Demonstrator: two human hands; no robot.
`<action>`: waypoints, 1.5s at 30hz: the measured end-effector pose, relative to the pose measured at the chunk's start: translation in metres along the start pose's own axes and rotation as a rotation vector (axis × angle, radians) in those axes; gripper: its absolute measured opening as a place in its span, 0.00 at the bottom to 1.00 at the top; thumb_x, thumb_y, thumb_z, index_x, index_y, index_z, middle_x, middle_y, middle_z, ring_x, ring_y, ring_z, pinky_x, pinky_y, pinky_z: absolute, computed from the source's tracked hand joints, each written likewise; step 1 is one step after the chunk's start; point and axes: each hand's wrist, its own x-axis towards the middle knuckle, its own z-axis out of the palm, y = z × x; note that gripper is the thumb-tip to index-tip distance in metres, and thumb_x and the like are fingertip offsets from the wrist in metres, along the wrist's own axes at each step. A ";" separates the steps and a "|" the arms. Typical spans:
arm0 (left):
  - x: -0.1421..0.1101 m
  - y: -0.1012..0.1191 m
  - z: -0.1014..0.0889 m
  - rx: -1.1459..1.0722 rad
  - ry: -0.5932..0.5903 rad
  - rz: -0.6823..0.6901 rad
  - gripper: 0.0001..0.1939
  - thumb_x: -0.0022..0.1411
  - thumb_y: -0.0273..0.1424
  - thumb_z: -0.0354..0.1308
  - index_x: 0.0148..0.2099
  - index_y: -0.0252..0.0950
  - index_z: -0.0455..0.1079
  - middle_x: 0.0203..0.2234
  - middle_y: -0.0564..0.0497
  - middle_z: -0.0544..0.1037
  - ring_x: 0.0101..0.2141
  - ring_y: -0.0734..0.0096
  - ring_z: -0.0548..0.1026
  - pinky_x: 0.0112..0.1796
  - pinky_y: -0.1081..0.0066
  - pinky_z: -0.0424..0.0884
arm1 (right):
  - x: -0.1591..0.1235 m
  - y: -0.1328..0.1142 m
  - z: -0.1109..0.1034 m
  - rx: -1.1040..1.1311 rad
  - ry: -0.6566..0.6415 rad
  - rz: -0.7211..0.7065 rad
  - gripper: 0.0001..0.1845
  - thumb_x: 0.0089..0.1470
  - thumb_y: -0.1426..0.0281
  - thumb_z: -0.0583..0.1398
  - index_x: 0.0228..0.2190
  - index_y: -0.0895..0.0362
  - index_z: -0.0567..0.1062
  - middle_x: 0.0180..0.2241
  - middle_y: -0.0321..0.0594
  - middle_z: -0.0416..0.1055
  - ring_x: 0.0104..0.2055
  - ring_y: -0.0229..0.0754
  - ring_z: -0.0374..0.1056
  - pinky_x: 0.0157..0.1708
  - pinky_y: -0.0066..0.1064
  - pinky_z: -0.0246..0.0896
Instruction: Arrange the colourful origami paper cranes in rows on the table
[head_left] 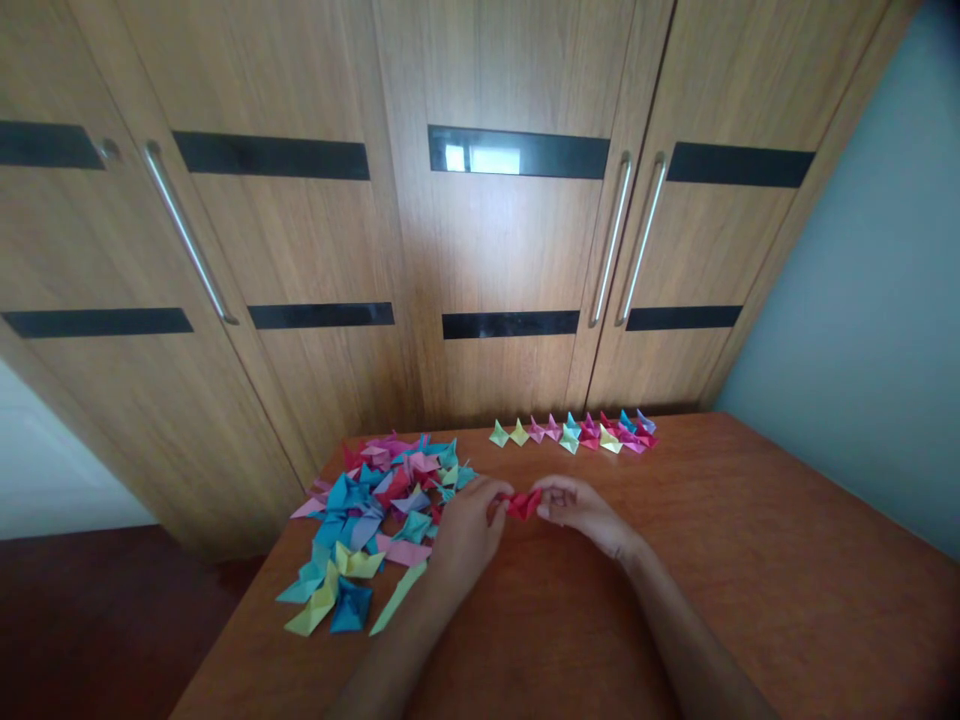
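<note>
A small red folded-paper piece (523, 504) is held between my two hands above the table. My left hand (474, 522) pinches its left end, and my right hand (576, 503) grips the right end with fingertips. Just left of my left hand lies a loose heap of folded-paper pieces (349, 500) in blue, pink, red, yellow and green; my left hand and forearm hide part of it. Beyond my hands, a row of small folded-paper pieces (568, 433) stands near the table's back edge, mixed in colour.
The brown wooden table (750, 560) reaches toward me and to the right. Behind it rises a wooden wardrobe (510, 240) with metal handles (641, 240) and dark strips. A pale wall (870, 300) is at the right. Dark floor (97, 620) shows at lower left.
</note>
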 end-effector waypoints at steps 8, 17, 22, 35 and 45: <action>-0.008 -0.013 0.044 -0.381 0.150 -0.185 0.11 0.58 0.25 0.49 0.41 0.37 0.70 0.37 0.50 0.76 0.37 0.70 0.75 0.37 0.72 0.73 | 0.007 0.013 -0.005 -0.087 0.007 -0.019 0.17 0.42 0.58 0.66 0.30 0.58 0.74 0.28 0.35 0.70 0.31 0.37 0.65 0.33 0.28 0.59; -0.021 -0.018 0.064 -0.547 0.162 -0.295 0.11 0.58 0.28 0.51 0.45 0.36 0.68 0.40 0.46 0.76 0.42 0.68 0.74 0.42 0.68 0.72 | 0.006 0.023 -0.025 -0.297 0.240 -0.051 0.18 0.48 0.55 0.60 0.29 0.58 0.72 0.25 0.35 0.69 0.27 0.37 0.63 0.27 0.27 0.57; -0.023 -0.019 0.065 -0.477 0.098 -0.253 0.10 0.58 0.27 0.50 0.40 0.36 0.70 0.36 0.47 0.77 0.37 0.68 0.75 0.37 0.69 0.72 | 0.012 0.039 -0.035 -0.702 0.571 -0.004 0.17 0.52 0.55 0.55 0.26 0.56 0.72 0.22 0.36 0.70 0.26 0.39 0.65 0.27 0.27 0.55; -0.022 -0.021 0.065 -0.387 0.091 -0.222 0.11 0.56 0.23 0.48 0.38 0.36 0.70 0.32 0.50 0.76 0.33 0.70 0.73 0.34 0.72 0.67 | 0.059 0.030 -0.022 -1.276 0.569 0.443 0.15 0.58 0.60 0.49 0.38 0.55 0.71 0.36 0.45 0.73 0.39 0.47 0.70 0.34 0.32 0.59; -0.023 -0.019 0.065 -0.357 0.071 -0.212 0.11 0.55 0.23 0.48 0.37 0.36 0.70 0.30 0.51 0.74 0.30 0.72 0.71 0.32 0.73 0.65 | 0.070 0.033 -0.024 -1.295 0.593 0.452 0.16 0.59 0.62 0.48 0.39 0.56 0.69 0.37 0.47 0.72 0.40 0.48 0.70 0.36 0.35 0.61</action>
